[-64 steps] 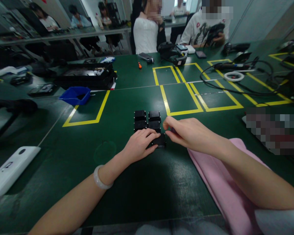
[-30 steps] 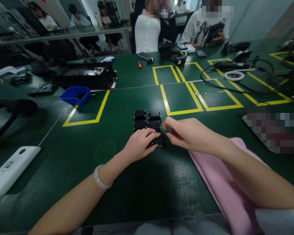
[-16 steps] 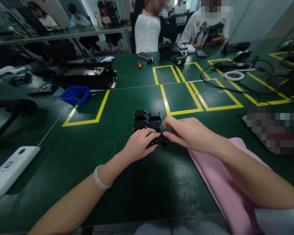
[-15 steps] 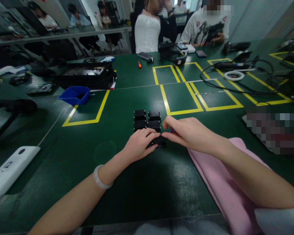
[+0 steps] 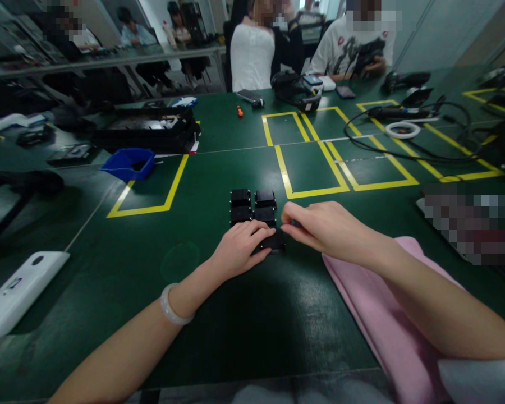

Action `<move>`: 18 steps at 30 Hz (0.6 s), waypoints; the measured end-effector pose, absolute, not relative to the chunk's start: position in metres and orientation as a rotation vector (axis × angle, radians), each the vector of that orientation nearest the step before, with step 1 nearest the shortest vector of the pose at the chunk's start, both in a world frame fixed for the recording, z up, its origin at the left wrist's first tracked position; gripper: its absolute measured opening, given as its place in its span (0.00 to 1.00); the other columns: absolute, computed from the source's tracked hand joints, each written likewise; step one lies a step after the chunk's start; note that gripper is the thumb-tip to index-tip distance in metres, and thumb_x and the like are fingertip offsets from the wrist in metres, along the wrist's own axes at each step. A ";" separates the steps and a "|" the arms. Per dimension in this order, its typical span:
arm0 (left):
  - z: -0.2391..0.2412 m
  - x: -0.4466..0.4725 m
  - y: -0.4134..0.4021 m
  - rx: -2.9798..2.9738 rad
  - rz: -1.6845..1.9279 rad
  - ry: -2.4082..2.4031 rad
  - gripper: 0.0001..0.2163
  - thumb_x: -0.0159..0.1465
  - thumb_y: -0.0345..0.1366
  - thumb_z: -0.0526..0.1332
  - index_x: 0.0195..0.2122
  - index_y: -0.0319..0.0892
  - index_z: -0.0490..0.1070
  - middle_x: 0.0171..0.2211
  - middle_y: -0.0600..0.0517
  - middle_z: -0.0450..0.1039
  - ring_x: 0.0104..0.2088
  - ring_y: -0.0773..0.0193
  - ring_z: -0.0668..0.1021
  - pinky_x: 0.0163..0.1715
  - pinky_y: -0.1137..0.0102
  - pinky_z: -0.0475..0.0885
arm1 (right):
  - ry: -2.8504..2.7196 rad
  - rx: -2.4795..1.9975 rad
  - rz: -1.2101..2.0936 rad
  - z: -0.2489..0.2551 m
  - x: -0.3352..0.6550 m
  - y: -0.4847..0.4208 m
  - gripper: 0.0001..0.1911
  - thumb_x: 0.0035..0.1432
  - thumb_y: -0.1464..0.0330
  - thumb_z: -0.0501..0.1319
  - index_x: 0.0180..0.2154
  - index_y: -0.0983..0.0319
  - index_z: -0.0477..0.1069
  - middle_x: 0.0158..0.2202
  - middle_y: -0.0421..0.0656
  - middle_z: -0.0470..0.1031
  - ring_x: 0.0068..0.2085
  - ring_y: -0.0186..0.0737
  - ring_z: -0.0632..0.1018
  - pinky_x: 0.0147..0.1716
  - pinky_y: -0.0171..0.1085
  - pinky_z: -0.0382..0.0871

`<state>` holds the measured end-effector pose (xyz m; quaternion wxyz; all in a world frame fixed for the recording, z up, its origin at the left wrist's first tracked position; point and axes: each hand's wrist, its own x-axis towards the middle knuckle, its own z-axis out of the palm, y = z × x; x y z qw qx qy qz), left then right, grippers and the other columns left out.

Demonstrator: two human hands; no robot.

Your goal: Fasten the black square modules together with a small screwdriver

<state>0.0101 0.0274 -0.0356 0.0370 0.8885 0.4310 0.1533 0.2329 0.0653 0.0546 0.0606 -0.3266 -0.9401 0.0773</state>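
Matt black plastic blocks (image 5: pixel 252 205) sit on a smooth green mat (image 5: pixel 235 331) beside soft pink cloth (image 5: pixel 382 325).

The left hand (image 5: pixel 239 247) and the right hand (image 5: pixel 328 230) are ungloved, and both forearms are bare down to the lower edge of the view. Just behind the left hand, a smooth, milky-white, rounded stone-like bangle (image 5: pixel 170 306) rings the wrist.

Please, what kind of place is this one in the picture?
Probably a factory assembly or training room. The long green table is marked with yellow tape zones, small black parts sit in rows, and other people work across it among cables.
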 end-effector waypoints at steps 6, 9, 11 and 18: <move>-0.035 0.010 0.027 2.718 0.466 1.308 0.16 0.66 0.37 0.58 0.54 0.43 0.65 0.51 0.46 0.69 0.49 0.56 0.73 0.46 0.62 0.69 | -2.810 -0.960 0.305 0.056 0.234 0.064 0.07 0.64 0.67 0.49 0.42 0.61 0.61 0.28 0.38 0.72 0.26 0.34 0.72 0.24 0.33 0.48; -0.035 0.010 0.028 2.714 0.451 1.316 0.15 0.66 0.38 0.58 0.54 0.43 0.65 0.51 0.47 0.69 0.49 0.56 0.73 0.45 0.62 0.69 | -2.836 -0.976 0.269 0.056 0.233 0.064 0.11 0.66 0.60 0.48 0.40 0.60 0.62 0.26 0.38 0.71 0.26 0.35 0.71 0.24 0.33 0.48; -0.035 0.010 0.028 2.714 0.444 1.315 0.15 0.66 0.37 0.58 0.54 0.43 0.64 0.51 0.47 0.69 0.49 0.56 0.73 0.45 0.63 0.69 | -2.849 -0.973 0.255 0.056 0.233 0.064 0.11 0.67 0.61 0.47 0.40 0.60 0.62 0.26 0.38 0.71 0.25 0.35 0.71 0.24 0.33 0.48; -0.035 0.010 0.027 2.707 0.454 1.312 0.15 0.66 0.37 0.57 0.53 0.43 0.64 0.51 0.46 0.68 0.49 0.56 0.73 0.45 0.62 0.68 | -2.822 -0.928 0.306 0.056 0.235 0.064 0.09 0.65 0.63 0.49 0.42 0.61 0.61 0.27 0.38 0.72 0.26 0.34 0.72 0.24 0.33 0.48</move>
